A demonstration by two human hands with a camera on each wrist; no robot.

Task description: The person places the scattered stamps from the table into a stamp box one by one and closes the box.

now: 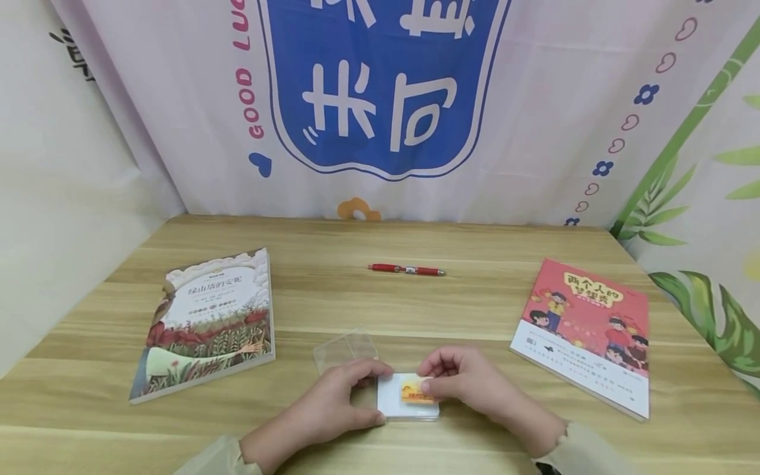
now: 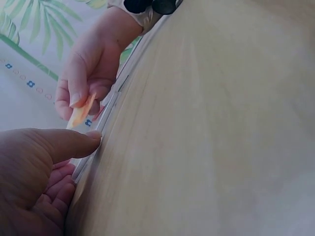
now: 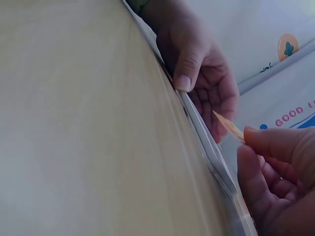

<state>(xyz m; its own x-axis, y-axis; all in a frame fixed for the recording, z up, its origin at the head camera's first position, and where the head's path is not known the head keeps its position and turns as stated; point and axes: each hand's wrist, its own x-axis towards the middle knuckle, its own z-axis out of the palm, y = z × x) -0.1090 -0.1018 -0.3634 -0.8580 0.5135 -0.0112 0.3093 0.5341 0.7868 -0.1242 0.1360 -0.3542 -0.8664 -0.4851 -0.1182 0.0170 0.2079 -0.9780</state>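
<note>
A flat white rectangular stack (image 1: 390, 394) with rounded corners lies near the table's front; it looks thin and layered edge-on in the right wrist view. My left hand (image 1: 335, 404) holds it at its left side, thumb at the near corner and forefinger at the far one. Over the stack, my right hand (image 1: 469, 382) pinches a small yellow-orange printed slip (image 1: 413, 390) between thumb and forefinger. Its edge is tilted up from the stack (image 3: 206, 140) in the right wrist view, where the slip (image 3: 228, 126) shows from the side. A clear plastic case (image 1: 346, 349) lies behind the left hand, partly hidden by it.
To the left lies a book (image 1: 210, 316) with a field on its cover. A red book (image 1: 584, 333) lies to the right. Farther back is a red pen (image 1: 406, 269), and a printed curtain (image 1: 202, 132) hangs along the table's back edge.
</note>
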